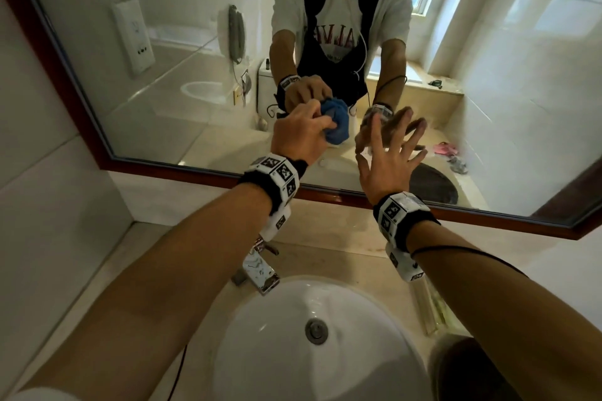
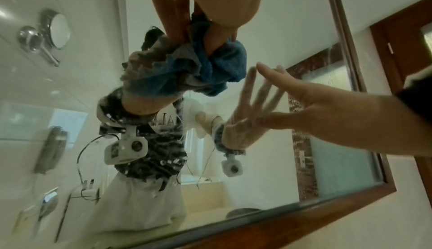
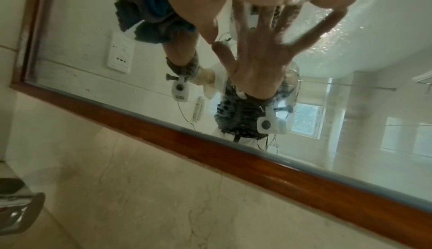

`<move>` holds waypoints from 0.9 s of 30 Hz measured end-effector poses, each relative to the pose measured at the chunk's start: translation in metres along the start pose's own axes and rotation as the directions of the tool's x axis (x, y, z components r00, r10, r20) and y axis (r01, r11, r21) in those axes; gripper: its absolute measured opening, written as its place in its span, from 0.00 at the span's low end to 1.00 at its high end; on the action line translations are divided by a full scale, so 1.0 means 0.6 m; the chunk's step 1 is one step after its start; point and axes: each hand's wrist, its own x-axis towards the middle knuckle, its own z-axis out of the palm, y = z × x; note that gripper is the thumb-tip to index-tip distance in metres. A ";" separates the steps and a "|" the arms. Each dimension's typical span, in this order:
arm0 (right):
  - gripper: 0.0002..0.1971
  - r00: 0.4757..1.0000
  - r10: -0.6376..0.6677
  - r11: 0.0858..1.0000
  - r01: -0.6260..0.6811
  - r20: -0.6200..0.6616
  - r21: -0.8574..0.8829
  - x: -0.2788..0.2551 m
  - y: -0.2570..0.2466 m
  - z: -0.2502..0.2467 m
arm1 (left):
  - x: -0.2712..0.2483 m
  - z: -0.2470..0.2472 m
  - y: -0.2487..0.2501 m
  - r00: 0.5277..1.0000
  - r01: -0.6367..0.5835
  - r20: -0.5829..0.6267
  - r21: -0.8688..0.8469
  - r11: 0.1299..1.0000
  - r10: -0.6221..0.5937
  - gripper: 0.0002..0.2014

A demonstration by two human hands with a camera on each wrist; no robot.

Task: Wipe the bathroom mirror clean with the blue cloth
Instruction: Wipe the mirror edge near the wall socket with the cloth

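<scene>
Head view, nearest the camera: a round white ceramic basin [image 1: 325, 329] is set into the beige marble tabletop [image 1: 329, 221], with a chrome mixer tap [image 1: 259, 267] at its back rim and a clear glass tumbler [image 1: 430, 309] standing on the tabletop to the right of the basin. Both forearms reach over the basin, each carrying a black wrist strap with white marker blocks. Further out, the left hand [image 1: 301, 135] has its fingers [image 2: 177, 16] curled tightly round a bunched blue terry cloth [image 1: 337, 127], and the cloth is pressed against the glass of the large wall mirror with a dark red-brown wooden frame [image 1: 182, 169], low on the pane and just above the bottom rail. Just beside it, the right hand [image 1: 387, 156] holds nothing; its fingers [image 2: 278, 75] are straight and spread, with the tips at the glass. Right wrist view confirms the thumb tip meeting its own reflection. The pane around that hand shows a dull, streaky film. Farthest, the reflection shows pale wall tiles, a toilet and a window.
</scene>
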 end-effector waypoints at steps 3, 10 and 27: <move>0.45 1.000 -0.017 1.000 0.017 -0.001 -0.005 -0.003 -0.020 0.007 | -0.019 0.004 -0.008 1.000 0.006 0.023 0.011 1.000 -0.006 0.05; 0.43 0.999 0.000 1.000 0.000 -0.034 -0.008 -0.001 -0.028 0.030 | -0.121 0.052 -0.040 0.980 -0.002 0.201 0.063 0.998 -0.011 0.08; 0.51 0.999 0.024 0.997 -0.020 0.045 -0.080 -0.016 -0.042 0.014 | -0.056 -0.023 -0.047 0.987 0.038 0.154 0.085 0.996 -0.051 0.09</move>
